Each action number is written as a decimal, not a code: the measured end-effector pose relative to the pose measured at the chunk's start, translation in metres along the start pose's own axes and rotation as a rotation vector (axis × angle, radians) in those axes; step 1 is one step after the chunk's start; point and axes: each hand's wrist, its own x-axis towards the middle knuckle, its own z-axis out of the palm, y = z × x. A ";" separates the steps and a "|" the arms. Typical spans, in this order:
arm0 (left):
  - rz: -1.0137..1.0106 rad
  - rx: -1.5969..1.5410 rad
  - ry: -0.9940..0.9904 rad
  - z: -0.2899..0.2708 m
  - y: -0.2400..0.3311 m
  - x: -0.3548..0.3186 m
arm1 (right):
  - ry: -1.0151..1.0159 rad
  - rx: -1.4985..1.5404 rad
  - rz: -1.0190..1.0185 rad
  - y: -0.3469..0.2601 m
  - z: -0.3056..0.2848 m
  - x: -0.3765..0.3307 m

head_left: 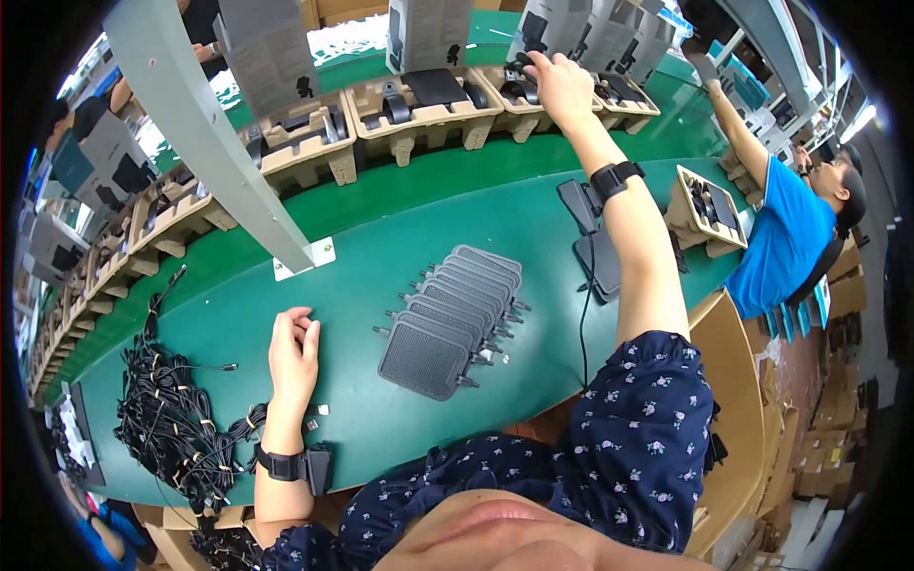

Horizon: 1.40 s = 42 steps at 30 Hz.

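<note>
My right hand (564,88) reaches far across to a moulded cardboard tray (524,126) on the raised green ledge. Its fingers are closed on a dark bundle that looks like a coiled black cable (517,67), partly hidden by the fingertips. My left hand (291,354) rests near the left-middle of the green table, loosely curled with a gap between thumb and fingers, nothing visible in it. Between my arms lies an overlapping row of flat grey mesh-faced panels (424,357) with small stubs on their sides. A tangled heap of tied black cables (171,419) lies left of my left hand.
A row of trays (428,119) with black parts and upright printed boxes (428,33) lines the ledge. A grey metal post (209,133) stands at left. Under my right forearm lie dark panels (595,262); beyond sits another tray (700,214). A blue-shirted person (785,228) works at right.
</note>
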 end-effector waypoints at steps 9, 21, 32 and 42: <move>-0.036 -0.003 -0.009 -0.005 0.005 -0.002 | -0.482 -0.182 -0.189 -0.017 0.054 0.029; 0.015 0.061 0.022 -0.003 0.007 0.001 | -0.584 0.228 0.357 -0.033 0.097 0.007; 0.005 0.061 0.014 -0.008 0.004 -0.003 | -0.396 0.182 0.308 -0.034 0.099 0.001; 0.033 0.061 0.016 -0.006 0.003 -0.002 | -0.189 0.647 0.362 -0.012 0.078 -0.029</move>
